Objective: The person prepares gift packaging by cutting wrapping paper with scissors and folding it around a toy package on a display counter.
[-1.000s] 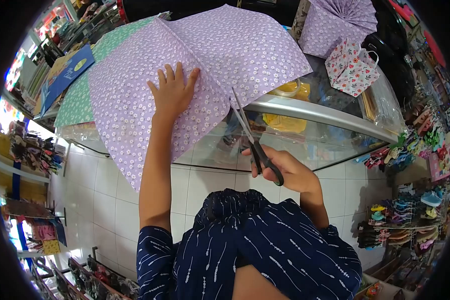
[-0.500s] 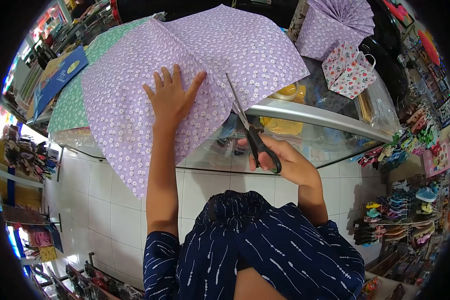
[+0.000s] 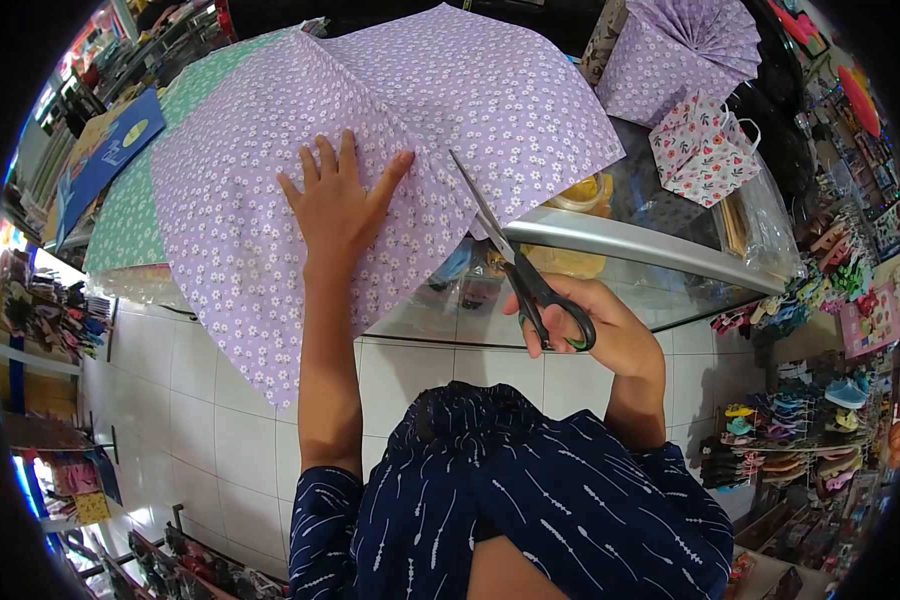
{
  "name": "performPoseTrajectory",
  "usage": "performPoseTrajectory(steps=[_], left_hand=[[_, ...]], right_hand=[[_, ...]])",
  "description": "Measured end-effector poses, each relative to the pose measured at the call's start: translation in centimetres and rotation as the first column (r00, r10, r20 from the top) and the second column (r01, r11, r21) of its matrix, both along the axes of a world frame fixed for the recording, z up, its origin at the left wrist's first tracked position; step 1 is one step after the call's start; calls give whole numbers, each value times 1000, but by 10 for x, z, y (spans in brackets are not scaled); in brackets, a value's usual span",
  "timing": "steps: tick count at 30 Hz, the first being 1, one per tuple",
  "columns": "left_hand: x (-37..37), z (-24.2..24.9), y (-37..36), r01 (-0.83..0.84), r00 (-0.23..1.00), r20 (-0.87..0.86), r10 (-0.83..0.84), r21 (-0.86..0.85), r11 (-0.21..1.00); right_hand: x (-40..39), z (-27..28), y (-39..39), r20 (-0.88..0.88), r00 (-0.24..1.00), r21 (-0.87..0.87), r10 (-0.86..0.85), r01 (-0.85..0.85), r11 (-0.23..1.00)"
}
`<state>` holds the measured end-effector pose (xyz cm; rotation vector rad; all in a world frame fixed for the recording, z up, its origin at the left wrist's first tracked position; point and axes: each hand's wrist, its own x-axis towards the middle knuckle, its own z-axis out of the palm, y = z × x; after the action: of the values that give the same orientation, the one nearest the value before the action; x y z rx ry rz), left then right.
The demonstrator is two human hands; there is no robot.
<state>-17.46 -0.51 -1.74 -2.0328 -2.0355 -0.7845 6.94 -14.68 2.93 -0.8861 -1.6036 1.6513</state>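
Lilac paper (image 3: 270, 190) with a small white flower print lies spread over the glass desk (image 3: 650, 240); its near corner hangs past the desk edge toward the tiled floor (image 3: 220, 400). A raised crease runs across the sheet from its far end toward the scissors.

I note my left hand (image 3: 338, 200) flat on the paper, fingers (image 3: 322, 158) spread, palm pressing the sheet just left of the crease. It grips nothing.

My right hand (image 3: 595, 325) holds the scissors (image 3: 515, 262), fingers closed through the black handle loops. Blades are parted, tips lying on the paper's near edge, right of the left hand. I cannot tell how far the paper sits between the blades.

Under the lilac sheet a green patterned sheet (image 3: 130, 210) shows at the left. A blue card (image 3: 100, 155) lies beyond it.

On the far right of the desk stands a small floral paper bag (image 3: 698, 150), with a pleated lilac paper fan (image 3: 680, 45) behind it. Yellow items (image 3: 580, 195) show through the glass below the desk's metal rim.
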Motion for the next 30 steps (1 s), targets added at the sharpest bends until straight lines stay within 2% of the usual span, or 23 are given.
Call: performPoseTrajectory(steps=[3, 6, 12, 15, 21, 24, 30], left_hand=[[0, 0, 0, 0, 1000, 1, 0, 8, 1000], [3, 3, -4, -55, 995, -86, 55, -1, 998], [3, 1, -3, -59, 993, -99, 59, 11, 998], [1, -1, 0, 1, 1000, 3, -1, 18, 1000], [1, -2, -1, 8, 1000, 13, -8, 29, 1000], [3, -1, -3, -45, 995, -91, 48, 32, 998], [4, -1, -3, -51, 994, -100, 53, 28, 998]], right_hand=[[2, 1, -1, -8, 1000, -21, -9, 9, 1000], [2, 1, -3, -9, 1000, -33, -20, 20, 999], [1, -1, -5, 3, 999, -37, -46, 46, 998], [1, 0, -6, 21, 998, -40, -58, 59, 997], [1, -6, -6, -23, 997, -43, -75, 74, 996], [1, -5, -6, 5, 996, -31, -88, 88, 996], [0, -3, -8, 32, 992, -27, -126, 127, 992]])
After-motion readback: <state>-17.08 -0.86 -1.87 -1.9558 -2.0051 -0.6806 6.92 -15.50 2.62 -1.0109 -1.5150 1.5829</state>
